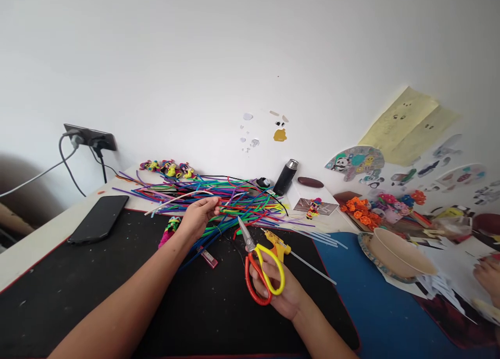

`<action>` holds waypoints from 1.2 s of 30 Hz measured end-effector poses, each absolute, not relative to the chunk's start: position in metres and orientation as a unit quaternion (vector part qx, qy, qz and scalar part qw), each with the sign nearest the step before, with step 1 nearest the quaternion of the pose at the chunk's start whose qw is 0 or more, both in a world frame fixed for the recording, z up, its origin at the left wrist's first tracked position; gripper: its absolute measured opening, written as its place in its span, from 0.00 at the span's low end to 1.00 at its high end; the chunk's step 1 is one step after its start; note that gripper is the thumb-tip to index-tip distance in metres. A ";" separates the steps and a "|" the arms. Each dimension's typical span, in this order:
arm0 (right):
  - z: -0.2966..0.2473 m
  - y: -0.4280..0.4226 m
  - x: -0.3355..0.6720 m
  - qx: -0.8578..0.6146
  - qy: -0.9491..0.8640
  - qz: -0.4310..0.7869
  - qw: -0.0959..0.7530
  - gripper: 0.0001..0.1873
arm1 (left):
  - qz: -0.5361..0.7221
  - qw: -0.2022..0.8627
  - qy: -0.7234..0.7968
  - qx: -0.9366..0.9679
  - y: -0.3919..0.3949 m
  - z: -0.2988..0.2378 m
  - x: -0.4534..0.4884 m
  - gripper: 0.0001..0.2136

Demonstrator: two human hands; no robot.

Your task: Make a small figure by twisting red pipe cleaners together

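My left hand (203, 213) is closed in a pinch on a white pipe cleaner (172, 198), which bends out to the left over the pile. My right hand (283, 291) grips scissors (255, 262) with one red and one yellow handle, their blades together and pointing up and left. Under and behind my left hand spreads a heap of colourful pipe cleaners (250, 197). A yellow glue gun (277, 244) with a clear glue stick lies just behind the scissors. A small pink and green figure (167, 231) is partly hidden by my left forearm.
On the left lies a black phone (99, 218). Several small figures (167, 169) stand at the back. A black flask (286, 176) and a white box (312, 195) are by the wall. To the right are a bowl (402, 252) and another person's hand (488, 275).
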State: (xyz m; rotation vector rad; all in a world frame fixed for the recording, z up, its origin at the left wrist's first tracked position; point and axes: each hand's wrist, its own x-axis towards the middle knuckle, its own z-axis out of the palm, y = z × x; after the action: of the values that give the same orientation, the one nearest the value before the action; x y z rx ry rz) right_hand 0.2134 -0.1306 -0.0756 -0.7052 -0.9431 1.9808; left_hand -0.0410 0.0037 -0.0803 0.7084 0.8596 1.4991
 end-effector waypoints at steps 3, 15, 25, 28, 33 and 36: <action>-0.081 -0.126 0.209 -0.281 -0.352 0.794 0.408 0.21 | 0.643 0.599 0.373 0.297 0.003 -0.081 -0.039 0.19; -0.088 -0.101 0.185 -0.340 -0.374 0.774 0.382 0.27 | 0.640 0.606 0.374 0.288 -0.001 -0.078 -0.033 0.13; -0.081 -0.082 0.171 -0.299 -0.427 0.765 0.378 0.36 | 0.669 0.567 0.389 0.280 -0.002 -0.075 -0.034 0.19; -0.079 -0.078 0.169 -0.280 -0.431 0.776 0.365 0.39 | 0.688 0.542 0.394 0.280 -0.002 -0.074 -0.036 0.20; -0.073 -0.076 0.160 -0.314 -0.470 0.748 0.348 0.37 | 0.705 0.498 0.407 0.299 -0.003 -0.074 -0.035 0.18; -0.069 -0.073 0.151 -0.333 -0.472 0.728 0.369 0.33 | 0.709 0.473 0.420 0.312 -0.005 -0.073 -0.034 0.16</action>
State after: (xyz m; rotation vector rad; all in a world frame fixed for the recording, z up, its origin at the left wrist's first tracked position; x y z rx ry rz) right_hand 0.1508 -0.0732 -0.0685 -0.8541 -1.2119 1.8688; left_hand -0.0340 -0.0046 -0.0730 0.7638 1.0291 1.7343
